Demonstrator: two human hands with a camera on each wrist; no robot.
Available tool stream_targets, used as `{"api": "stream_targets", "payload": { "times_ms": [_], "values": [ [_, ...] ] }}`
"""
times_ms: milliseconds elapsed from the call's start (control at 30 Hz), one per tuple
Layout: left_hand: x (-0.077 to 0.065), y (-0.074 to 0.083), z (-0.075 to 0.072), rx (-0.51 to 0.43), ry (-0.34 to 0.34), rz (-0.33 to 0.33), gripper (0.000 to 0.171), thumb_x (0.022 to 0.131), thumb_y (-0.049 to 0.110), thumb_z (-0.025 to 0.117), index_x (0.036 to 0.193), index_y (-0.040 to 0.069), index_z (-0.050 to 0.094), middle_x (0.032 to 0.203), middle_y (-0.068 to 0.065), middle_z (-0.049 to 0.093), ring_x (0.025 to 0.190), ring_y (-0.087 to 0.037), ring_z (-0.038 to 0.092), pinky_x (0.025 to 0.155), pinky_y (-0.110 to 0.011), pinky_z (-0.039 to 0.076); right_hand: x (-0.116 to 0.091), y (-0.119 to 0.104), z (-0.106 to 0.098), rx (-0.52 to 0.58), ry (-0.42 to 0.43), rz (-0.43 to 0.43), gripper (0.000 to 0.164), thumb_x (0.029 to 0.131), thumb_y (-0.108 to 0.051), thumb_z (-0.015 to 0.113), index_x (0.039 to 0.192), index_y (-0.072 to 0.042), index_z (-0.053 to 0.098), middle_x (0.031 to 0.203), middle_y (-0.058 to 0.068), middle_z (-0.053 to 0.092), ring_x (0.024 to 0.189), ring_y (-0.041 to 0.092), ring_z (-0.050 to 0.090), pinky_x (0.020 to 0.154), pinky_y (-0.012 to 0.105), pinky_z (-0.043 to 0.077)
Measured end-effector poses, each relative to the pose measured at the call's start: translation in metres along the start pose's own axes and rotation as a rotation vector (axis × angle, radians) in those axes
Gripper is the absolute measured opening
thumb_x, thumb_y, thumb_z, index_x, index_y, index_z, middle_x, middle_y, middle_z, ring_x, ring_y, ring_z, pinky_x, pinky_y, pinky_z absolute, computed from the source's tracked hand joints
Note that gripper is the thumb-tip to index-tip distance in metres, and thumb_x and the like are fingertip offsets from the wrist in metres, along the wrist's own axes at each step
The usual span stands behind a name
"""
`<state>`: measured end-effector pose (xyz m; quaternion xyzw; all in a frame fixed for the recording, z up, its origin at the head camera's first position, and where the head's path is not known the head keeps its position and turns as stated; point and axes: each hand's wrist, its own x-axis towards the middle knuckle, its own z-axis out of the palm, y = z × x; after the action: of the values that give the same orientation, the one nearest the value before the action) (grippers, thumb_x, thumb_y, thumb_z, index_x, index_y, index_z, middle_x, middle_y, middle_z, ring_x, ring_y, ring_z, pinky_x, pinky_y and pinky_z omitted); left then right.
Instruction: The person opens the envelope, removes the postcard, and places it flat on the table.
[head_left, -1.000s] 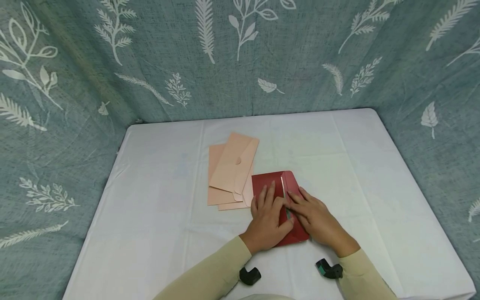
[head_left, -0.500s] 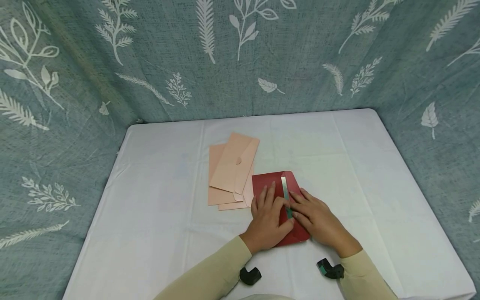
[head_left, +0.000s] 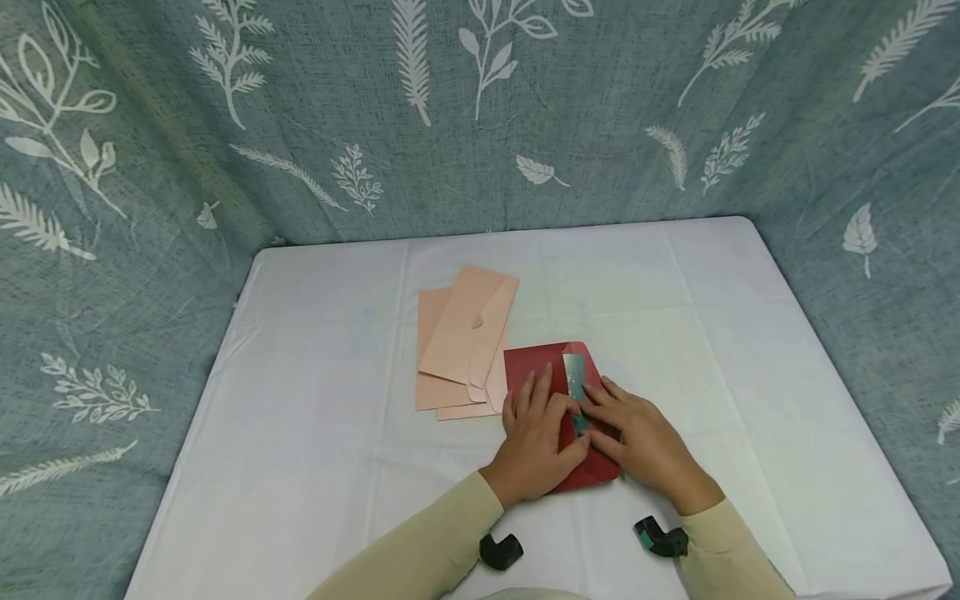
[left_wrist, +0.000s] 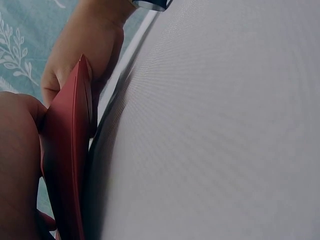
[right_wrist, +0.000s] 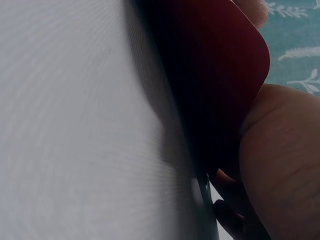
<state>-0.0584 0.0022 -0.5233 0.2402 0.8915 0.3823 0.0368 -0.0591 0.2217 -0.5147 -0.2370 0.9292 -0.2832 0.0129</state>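
A dark red envelope lies on the table, its flap folded back to the right. From its mouth shows a strip of a shiny greenish sheet; the rest is hidden inside. My left hand presses on the envelope with spread fingers, index bent and thumb near the mouth. Over the flap, my right hand has thumb and index at the sheet's exposed edge, seemingly pinching it. The left wrist view shows the envelope edge-on between both hands. In the right wrist view the flap hides most fingertips.
Several pale peach envelopes lie overlapped just left of and behind the red one. A white cloth covers the table. Green leaf-patterned curtains stand around its back and sides. Black wrist devices sit near both sleeves.
The greenish sheet has slid rightward out of the red envelope, so its visible strip is wider. My right hand has shifted slightly right with it. The left hand stays in place.
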Motion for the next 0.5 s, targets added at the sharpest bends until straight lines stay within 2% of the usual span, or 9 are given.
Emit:
{"api": "stream_targets", "payload": {
  "times_ms": [267,400,500],
  "values": [
    [0.0004,0.0007,-0.0001,0.004,0.002,0.0,0.029,0.103,0.037,0.061,0.123,0.017,0.055,0.178,-0.021,0.016,0.161,-0.046,0.011,0.117,-0.078,0.008,0.0016,0.0018,0.0009,-0.012,0.028,0.009,0.052,0.094,-0.024,0.089,0.136,0.001,0.074,0.156,0.018,0.057,0.149,0.042,0.046,0.109,0.065,0.045],
    [0.001,0.0011,0.0002,0.011,0.002,-0.007,0.029,0.103,0.037,0.062,0.123,0.018,0.055,0.178,-0.021,0.016,0.161,-0.046,0.012,0.117,-0.079,0.009,0.0023,0.0032,0.0028,-0.021,0.03,-0.007,0.058,0.093,-0.022,0.09,0.142,0.001,0.07,0.158,0.018,0.056,0.149,0.043,0.046,0.108,0.068,0.044],
    [0.0013,0.0015,0.0003,0.016,-0.002,-0.011,0.029,0.103,0.037,0.061,0.123,0.018,0.055,0.178,-0.021,0.016,0.161,-0.046,0.012,0.117,-0.078,0.009,0.0032,0.0036,0.0032,-0.028,-0.012,0.0,0.06,0.097,-0.022,0.086,0.15,-0.003,0.065,0.162,0.018,0.052,0.153,0.043,0.041,0.11,0.07,0.04]
  ]
}}
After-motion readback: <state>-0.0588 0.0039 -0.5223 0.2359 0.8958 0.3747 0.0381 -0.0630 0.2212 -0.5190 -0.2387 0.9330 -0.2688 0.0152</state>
